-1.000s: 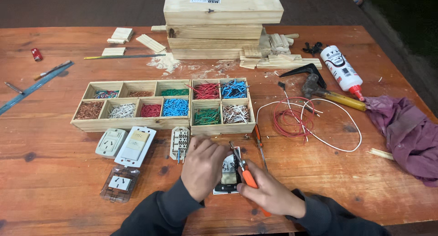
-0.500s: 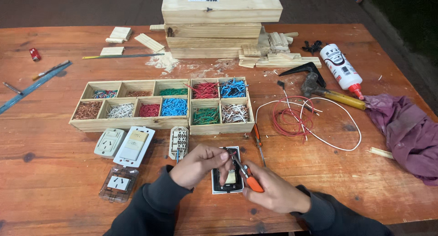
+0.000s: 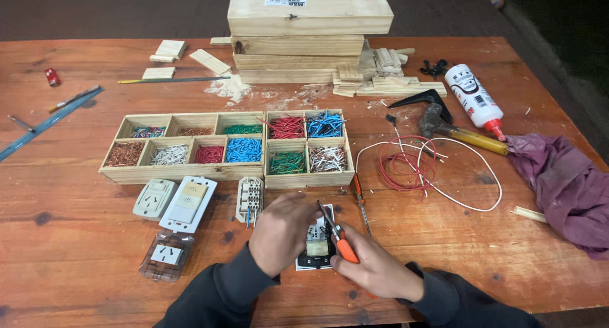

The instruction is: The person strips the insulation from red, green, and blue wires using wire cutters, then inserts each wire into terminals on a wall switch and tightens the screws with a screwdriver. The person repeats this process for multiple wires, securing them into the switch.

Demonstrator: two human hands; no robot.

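My left hand (image 3: 281,231) rests on the left edge of a dark electrical socket module (image 3: 316,250) lying on the wooden table (image 3: 76,239) near the front edge, holding it steady. My right hand (image 3: 374,268) grips orange-handled pliers (image 3: 336,229), their tip pointing up-left over the module's top. Just beyond my hands stands a wooden tray (image 3: 309,177) with four compartments of red, blue, green and white wire pieces.
A longer wooden tray (image 3: 181,171) of wire bits sits left of it. White sockets (image 3: 187,203) and a clear-cased one (image 3: 167,256) lie front left. A screwdriver (image 3: 361,204), red and white wire coil (image 3: 412,169), hammer (image 3: 453,129), glue bottle (image 3: 474,99), purple cloth (image 3: 568,188) and stacked timber (image 3: 304,33) lie around.
My left hand slid off the top of the socket module to its left side, uncovering it. The pliers tilted so the tip now points over the module's upper edge.
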